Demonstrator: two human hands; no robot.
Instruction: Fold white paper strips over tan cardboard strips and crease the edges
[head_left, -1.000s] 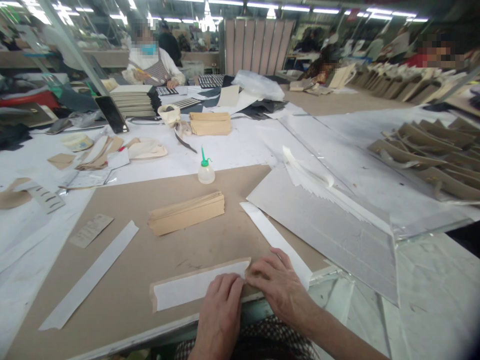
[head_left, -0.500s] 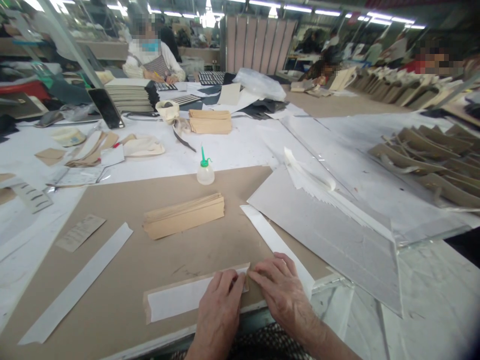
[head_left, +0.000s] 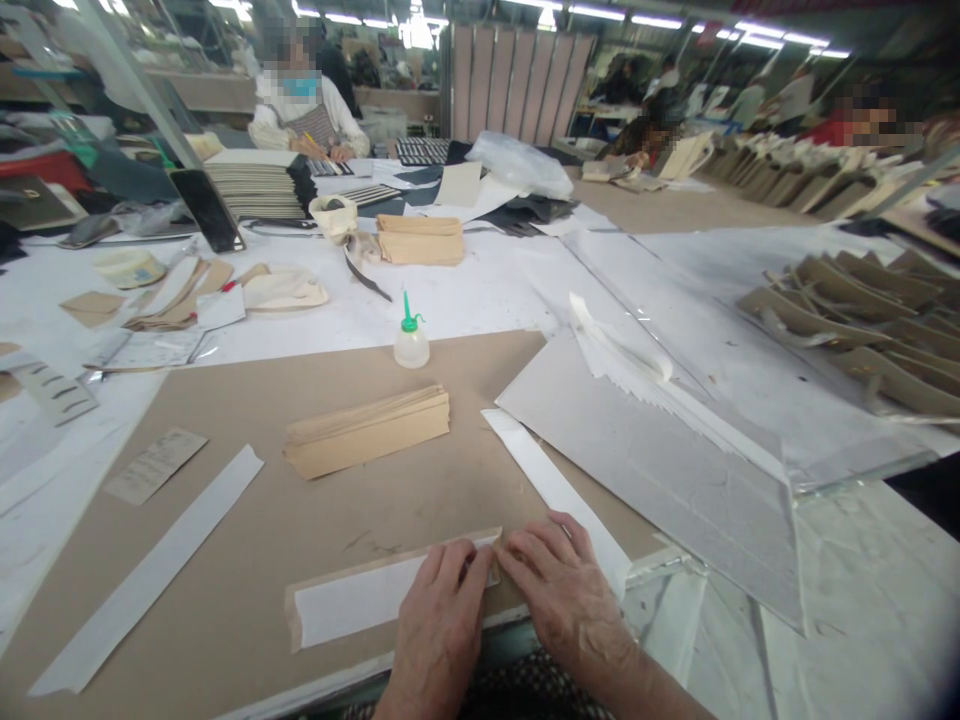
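Observation:
Near the table's front edge a tan strip (head_left: pixel 292 625) lies flat, with a narrower white strip (head_left: pixel 356 603) on top of it and a tan border showing around. My left hand (head_left: pixel 444 612) rests on the right part of both strips, fingers bent and held together against them. At the right end, my right hand (head_left: pixel 570 592) pinches the tan strip's edge between thumb and fingers. The two hands' fingertips are close together, and they hide part of that end. Beyond them sits a stack of tan strips (head_left: pixel 367 432).
A clear bottle with a green spout (head_left: pixel 411 345) stands behind the stack. To the left lie a long white strip (head_left: pixel 150 570) and a written card (head_left: pixel 156 465). On the right, a grey board (head_left: pixel 660 490) carries several white strips (head_left: pixel 652 390). A person (head_left: pixel 304 110) works across the table.
The right hand's fingers have shifted slightly at the tan strip's end, and both hands sit a touch lower in view. The strips stay in place.

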